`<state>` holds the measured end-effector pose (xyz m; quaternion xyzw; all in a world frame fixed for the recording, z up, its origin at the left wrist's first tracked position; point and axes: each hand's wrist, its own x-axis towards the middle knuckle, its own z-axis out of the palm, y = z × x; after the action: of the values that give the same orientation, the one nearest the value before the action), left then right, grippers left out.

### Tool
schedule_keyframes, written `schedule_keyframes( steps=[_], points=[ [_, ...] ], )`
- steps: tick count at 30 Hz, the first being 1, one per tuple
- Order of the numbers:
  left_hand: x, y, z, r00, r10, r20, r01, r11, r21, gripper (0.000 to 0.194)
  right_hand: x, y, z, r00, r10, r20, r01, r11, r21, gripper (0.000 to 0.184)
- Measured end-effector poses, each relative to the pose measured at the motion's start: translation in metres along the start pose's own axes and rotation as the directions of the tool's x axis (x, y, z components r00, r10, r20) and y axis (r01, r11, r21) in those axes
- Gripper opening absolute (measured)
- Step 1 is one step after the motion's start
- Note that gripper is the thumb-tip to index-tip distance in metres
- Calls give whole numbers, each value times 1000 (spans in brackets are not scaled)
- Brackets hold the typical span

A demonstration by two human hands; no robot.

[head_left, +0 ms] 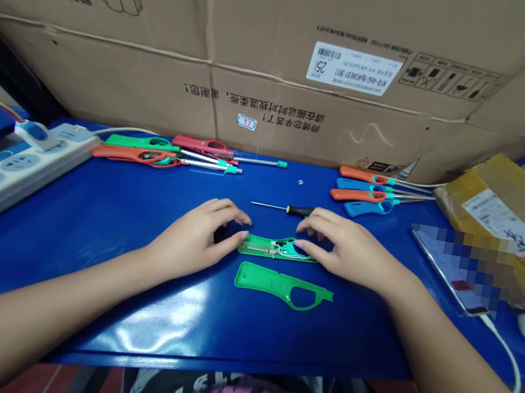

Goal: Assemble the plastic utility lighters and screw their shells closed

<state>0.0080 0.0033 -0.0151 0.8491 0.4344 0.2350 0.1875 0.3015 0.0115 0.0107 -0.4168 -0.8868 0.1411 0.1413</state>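
A green lighter half-shell (253,249) lies on the blue table with its inner parts exposed: a clear tube, white wires and a teal trigger piece (288,248). My left hand (199,236) is at its left end, thumb tip at the edge, fingers curved and apart from the thumb. On the other side, my right hand (359,251) reaches over the right end; its thumb is by the trigger piece, and a gap separates thumb and forefinger. The matching green cover (262,280) lies nearer me. Behind the shell is a screwdriver (293,210), its black handle partly hidden by my right hand.
Several long-nosed lighters (142,157) lie at the back left, others (359,195) at the back right. A power strip (18,170) runs along the left. On the right are a phone (452,274) with a cable and a taped parcel (507,219). A large cardboard box (273,22) walls the back.
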Motion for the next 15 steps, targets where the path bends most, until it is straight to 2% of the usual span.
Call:
schedule_keyframes(
  steps=[2,3,5,7,8,10,12,14,15],
  points=[
    [0,1,-1,999,43,-18,-43,999,8,24,-3,-3,-8,1000,10,-8,-9,997,71,22],
    [-1,2,-2,997,77,-9,-76,997,7,24,-5,-6,-11,1000,-13,24,10,993,117,24],
    [-1,4,-1,989,147,32,-147,989,5,25,-8,-15,-14,982,-100,160,67,978,198,34],
    [-1,5,0,979,186,81,-187,982,2,29,-9,-27,-10,954,-123,274,98,990,105,49],
    [-1,5,1,977,191,97,-191,982,-6,31,-9,-32,-7,953,-128,274,126,992,26,54],
    [1,2,2,977,181,113,-177,983,-48,32,-9,-39,-1,934,-129,332,144,989,-21,47],
    [3,-2,2,979,160,127,-147,984,-105,29,-9,-40,0,925,-127,358,134,991,8,36],
    [5,-8,-1,979,142,146,-121,982,-147,26,-8,-35,-3,940,-141,312,133,990,47,31],
    [6,-10,-3,978,138,154,-113,981,-159,25,-7,-30,-6,956,-145,253,137,989,51,30]
  ],
)
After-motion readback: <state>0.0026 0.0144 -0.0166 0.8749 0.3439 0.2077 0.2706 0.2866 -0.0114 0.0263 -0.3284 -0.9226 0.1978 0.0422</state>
